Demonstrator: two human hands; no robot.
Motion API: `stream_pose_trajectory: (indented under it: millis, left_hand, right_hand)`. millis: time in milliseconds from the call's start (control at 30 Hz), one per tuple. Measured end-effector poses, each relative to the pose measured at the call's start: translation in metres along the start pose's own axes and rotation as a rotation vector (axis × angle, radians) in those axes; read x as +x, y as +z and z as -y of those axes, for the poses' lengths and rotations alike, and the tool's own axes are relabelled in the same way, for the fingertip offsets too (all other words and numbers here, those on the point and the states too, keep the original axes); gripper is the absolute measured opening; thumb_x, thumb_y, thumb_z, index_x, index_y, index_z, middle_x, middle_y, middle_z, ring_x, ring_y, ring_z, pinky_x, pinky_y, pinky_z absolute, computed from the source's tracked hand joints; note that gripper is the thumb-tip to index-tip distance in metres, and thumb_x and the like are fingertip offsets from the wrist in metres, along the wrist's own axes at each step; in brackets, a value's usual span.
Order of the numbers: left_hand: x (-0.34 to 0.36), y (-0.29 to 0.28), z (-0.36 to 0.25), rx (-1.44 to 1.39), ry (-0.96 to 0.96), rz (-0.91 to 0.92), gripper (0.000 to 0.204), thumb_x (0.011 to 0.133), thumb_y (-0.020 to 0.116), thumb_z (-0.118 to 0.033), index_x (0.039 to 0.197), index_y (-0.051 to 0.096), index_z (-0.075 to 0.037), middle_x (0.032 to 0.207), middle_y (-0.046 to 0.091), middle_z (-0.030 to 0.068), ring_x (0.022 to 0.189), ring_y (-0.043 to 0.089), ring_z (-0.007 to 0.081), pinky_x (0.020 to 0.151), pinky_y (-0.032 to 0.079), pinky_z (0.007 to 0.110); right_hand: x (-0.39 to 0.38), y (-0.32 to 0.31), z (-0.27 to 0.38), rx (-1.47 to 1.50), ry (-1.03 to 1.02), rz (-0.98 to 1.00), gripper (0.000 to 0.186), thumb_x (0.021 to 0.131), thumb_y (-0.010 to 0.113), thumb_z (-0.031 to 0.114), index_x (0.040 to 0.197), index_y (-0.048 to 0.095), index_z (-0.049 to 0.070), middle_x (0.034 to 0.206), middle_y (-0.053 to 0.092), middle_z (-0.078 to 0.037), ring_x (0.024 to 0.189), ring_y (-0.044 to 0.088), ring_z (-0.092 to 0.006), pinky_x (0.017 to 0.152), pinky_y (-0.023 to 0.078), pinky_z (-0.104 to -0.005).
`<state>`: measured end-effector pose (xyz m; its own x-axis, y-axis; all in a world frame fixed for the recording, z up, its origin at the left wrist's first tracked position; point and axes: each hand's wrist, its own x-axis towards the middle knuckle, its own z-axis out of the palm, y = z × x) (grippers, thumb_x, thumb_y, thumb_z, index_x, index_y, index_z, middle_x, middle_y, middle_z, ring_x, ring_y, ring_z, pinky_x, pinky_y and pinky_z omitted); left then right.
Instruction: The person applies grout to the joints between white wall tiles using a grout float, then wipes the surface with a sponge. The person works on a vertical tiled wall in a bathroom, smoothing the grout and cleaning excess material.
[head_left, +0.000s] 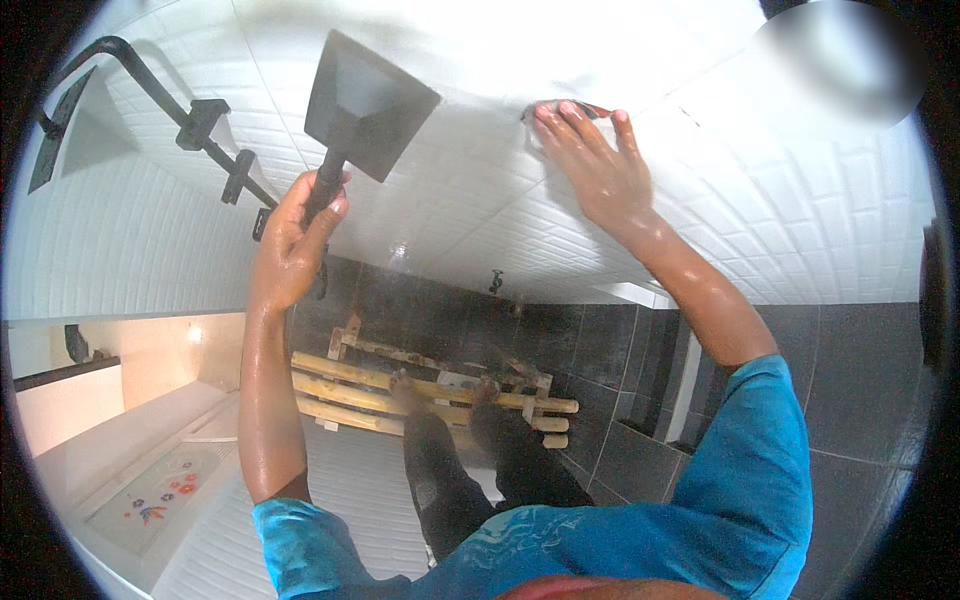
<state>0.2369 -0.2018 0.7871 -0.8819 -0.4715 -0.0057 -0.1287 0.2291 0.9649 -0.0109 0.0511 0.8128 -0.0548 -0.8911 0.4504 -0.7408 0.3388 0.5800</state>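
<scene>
The black shower head [370,108] is before the white wall [790,190], its handle [331,168] clasped in the left hand [290,240]. The right hand [592,168] covers a half-hidden pad [597,110] there; I can't tell whether it grips. A black pipe [150,82] juts out nearby, and 2 feet [402,385] rest on wooden poles [342,388] below.

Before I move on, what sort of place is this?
Probably a bathroom's shower area, judging by the square black handheld shower head, the bent black pipe and the large dark grey wall tiles.

no legible text, no readable numbers, no signs
</scene>
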Motion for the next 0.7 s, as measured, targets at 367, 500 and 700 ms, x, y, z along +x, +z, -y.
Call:
stream_pose_trajectory:
  millis: [367, 500, 700]
  left_hand:
    - [-0.002, 0.009, 0.015, -0.009, 0.047, 0.085, 0.026, 0.101, 0.056, -0.021, 0.122, 0.059, -0.007, 0.1, 0.059, 0.0016, 0.098, 0.053, 0.0118, 0.089, 0.041, 0.027]
    - [0.002, 0.011, 0.013, -0.046, 0.029, 0.099, 0.025, 0.1, 0.056, -0.019, 0.121, 0.059, -0.007, 0.099, 0.059, 0.0012, 0.096, 0.052, 0.0116, 0.089, 0.041, 0.026]
    - [0.022, -0.003, 0.006, -0.122, 0.113, -0.273, 0.028, 0.097, 0.059, -0.028, 0.119, 0.062, -0.01, 0.094, 0.057, -0.0013, 0.087, 0.051, 0.0108, 0.082, 0.042, 0.027]
  right_hand:
    - [-0.003, 0.021, 0.032, -0.144, 0.161, -0.049, 0.038, 0.093, 0.055, 0.013, 0.128, 0.065, 0.027, 0.15, 0.048, 0.008, 0.145, 0.033, -0.015, 0.123, 0.0, -0.0524]
    - [-0.003, 0.024, 0.033, -0.237, 0.157, -0.06, 0.038, 0.093, 0.056, 0.017, 0.13, 0.063, 0.023, 0.151, 0.047, 0.007, 0.146, 0.033, -0.0167, 0.123, 0.003, -0.051]
    - [0.118, 0.016, 0.055, 0.07, -0.059, -0.084, 0.046, 0.09, 0.061, 0.019, 0.136, 0.058, 0.018, 0.147, 0.052, 0.001, 0.136, 0.045, -0.0141, 0.118, 0.028, -0.0377]
